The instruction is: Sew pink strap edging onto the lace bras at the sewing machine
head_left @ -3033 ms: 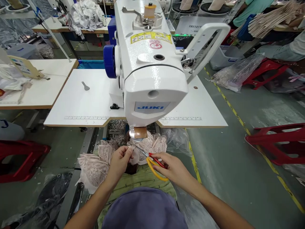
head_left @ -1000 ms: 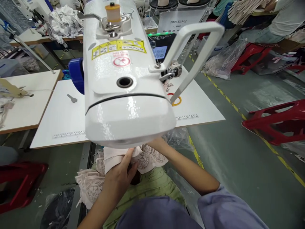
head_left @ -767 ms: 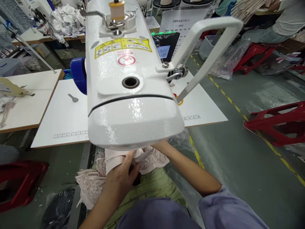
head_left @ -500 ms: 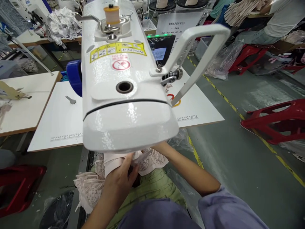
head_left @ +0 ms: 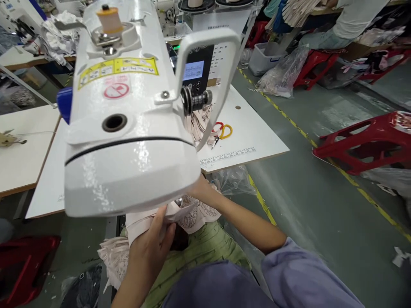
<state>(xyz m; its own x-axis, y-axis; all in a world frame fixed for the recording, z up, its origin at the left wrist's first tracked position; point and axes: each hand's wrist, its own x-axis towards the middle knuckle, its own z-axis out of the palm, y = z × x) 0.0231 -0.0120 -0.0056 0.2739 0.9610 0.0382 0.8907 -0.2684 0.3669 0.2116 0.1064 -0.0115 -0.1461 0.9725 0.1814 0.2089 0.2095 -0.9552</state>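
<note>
A big white sewing machine head (head_left: 128, 124) fills the middle of the view. Below its front end lies pale pink lace fabric (head_left: 192, 214). My left hand (head_left: 149, 248) grips a smooth pink edge of that fabric just under the machine. My right hand (head_left: 201, 188) reaches under the machine head from the right; its fingers are hidden there, touching the lace. Red and yellow scissors (head_left: 221, 130) lie on the white table (head_left: 257, 137) to the right of the machine, beside some pale strips.
A control panel with a lit screen (head_left: 194, 70) stands behind the machine. Red plastic stools (head_left: 362, 141) sit on the grey floor to the right, past a yellow floor line. Another white table (head_left: 22, 149) is at left. A person sits at the far right back.
Three seconds ago my right hand held the scissors by the lace; they now lie on the table. My head has moved right and closer, and both hands stay on the fabric under the machine.
</note>
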